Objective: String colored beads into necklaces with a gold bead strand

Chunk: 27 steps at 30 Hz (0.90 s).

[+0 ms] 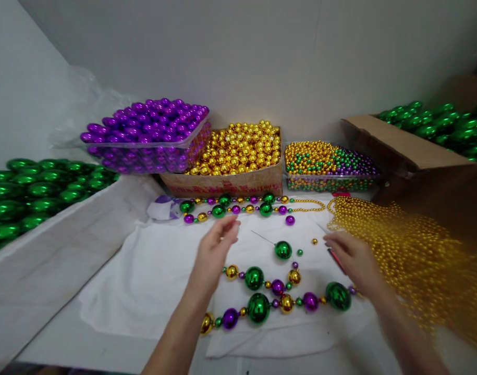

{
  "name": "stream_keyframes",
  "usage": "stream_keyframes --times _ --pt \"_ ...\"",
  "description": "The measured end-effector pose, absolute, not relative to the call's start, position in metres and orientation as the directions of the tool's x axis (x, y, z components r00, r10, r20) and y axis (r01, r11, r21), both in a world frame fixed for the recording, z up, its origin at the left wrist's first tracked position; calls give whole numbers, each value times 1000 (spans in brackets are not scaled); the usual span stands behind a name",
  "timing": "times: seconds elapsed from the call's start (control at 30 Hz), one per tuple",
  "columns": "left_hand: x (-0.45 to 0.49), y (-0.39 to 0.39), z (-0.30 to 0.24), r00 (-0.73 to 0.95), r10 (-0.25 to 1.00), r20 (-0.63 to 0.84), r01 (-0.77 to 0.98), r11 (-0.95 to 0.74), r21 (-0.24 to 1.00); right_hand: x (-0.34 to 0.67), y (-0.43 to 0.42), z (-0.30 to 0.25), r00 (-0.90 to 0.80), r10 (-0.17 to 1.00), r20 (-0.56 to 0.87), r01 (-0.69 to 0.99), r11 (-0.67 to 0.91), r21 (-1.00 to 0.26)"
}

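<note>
Both grips slack: my left hand (215,247) hovers empty, fingers spread, my right hand (353,260) lies by a red tool (335,259). Between them, a bead strand (277,302) rests on the white cloth (152,276), a loose green ball (283,250) above it.

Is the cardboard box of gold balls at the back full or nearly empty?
Full. The gold balls are heaped above the rim of the cardboard box, between the tray of purple balls and the tray of small mixed beads.
</note>
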State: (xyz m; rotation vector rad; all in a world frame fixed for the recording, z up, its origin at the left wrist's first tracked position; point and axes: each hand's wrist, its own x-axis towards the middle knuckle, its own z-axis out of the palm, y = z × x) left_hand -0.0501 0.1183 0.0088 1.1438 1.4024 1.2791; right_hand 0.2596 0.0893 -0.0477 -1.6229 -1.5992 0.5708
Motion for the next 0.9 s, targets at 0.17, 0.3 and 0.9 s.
stream_keyframes --times 0.17,0.3,0.9 --pt "-20 131 -48 -18 899 -437 -44 436 899 228 96 -63 -21 992 125 676 106 -729" --pt "-4 144 -76 11 833 -554 -33 554 832 208 107 -65 -31 993 114 691 104 -716" --pt "13 173 -83 79 801 -593 41 592 805 250 137 -46 54 998 -23 389 -42 -920"
